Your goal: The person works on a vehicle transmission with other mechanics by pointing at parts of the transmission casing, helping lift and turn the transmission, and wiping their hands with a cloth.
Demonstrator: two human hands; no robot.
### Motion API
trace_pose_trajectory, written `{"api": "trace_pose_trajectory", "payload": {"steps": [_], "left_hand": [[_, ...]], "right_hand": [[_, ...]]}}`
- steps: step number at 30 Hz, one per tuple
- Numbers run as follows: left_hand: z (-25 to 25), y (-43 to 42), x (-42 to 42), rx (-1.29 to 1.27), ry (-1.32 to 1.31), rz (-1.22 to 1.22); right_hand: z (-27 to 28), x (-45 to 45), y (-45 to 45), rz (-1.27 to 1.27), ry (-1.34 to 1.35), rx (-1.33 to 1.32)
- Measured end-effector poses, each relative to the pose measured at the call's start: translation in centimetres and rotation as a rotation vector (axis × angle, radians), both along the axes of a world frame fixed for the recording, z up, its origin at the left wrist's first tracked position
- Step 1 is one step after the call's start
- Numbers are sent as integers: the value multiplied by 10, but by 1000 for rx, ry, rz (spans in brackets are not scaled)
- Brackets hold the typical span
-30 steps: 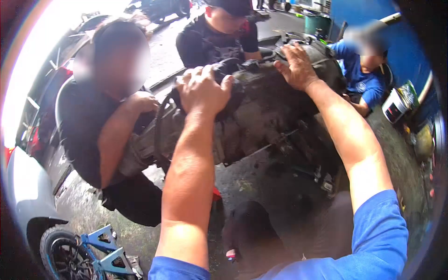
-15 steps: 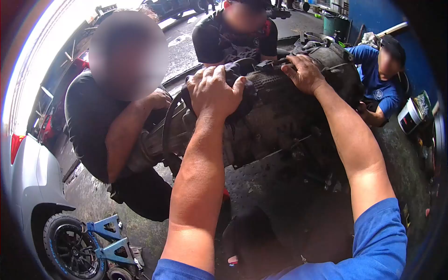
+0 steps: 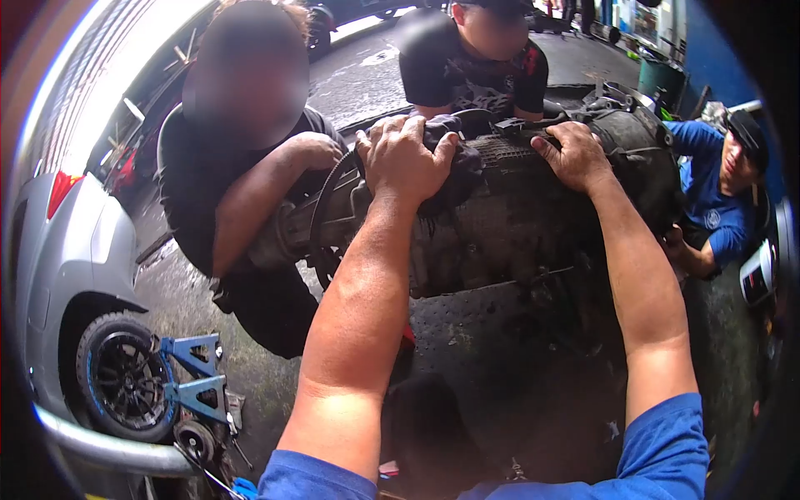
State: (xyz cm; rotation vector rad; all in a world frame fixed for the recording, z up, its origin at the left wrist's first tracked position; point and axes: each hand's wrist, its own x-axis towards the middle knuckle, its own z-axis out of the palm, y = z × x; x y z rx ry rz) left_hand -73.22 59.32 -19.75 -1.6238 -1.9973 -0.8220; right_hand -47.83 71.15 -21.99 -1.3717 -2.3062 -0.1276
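A large, grimy vehicle gearbox [image 3: 487, 237] lies lengthwise across the middle of the view, with ribbed casing and a black hose along its left part. My left hand [image 3: 402, 162] presses over its upper left side, fingers curled across the top beside a dark cloth-like bundle [image 3: 457, 182]. Further right, my right hand [image 3: 577, 155] grips the top edge, thumb apart and fingertips bent over the far side. Both arms are stretched out. What lies under my left palm is hidden.
Three people surround the gearbox: one in black on the left [image 3: 187, 187], one in black behind [image 3: 475, 79], one in blue on the right [image 3: 712, 212]. Blue metal stands [image 3: 198, 396], a wheel [image 3: 125, 375] and a silver car [image 3: 75, 242] are at left; a white bucket [image 3: 757, 275] stands right.
The camera view has swung left and slightly up, so the gearbox, people and hands appear further right. A metal pipe now shows at lower left. Both hands keep their places on the gearbox.
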Motion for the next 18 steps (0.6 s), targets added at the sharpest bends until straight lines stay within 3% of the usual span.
{"api": "trace_pose_trajectory", "payload": {"steps": [12, 15, 18], "left_hand": [[1, 2, 3, -2, 77, 42], [0, 1, 3, 13, 63, 33], [0, 1, 4, 34, 47, 25]], "right_hand": [[11, 4, 3, 56, -38, -24], [8, 6, 16, 82, 116, 117], [-7, 3, 16, 45, 106, 165]]}}
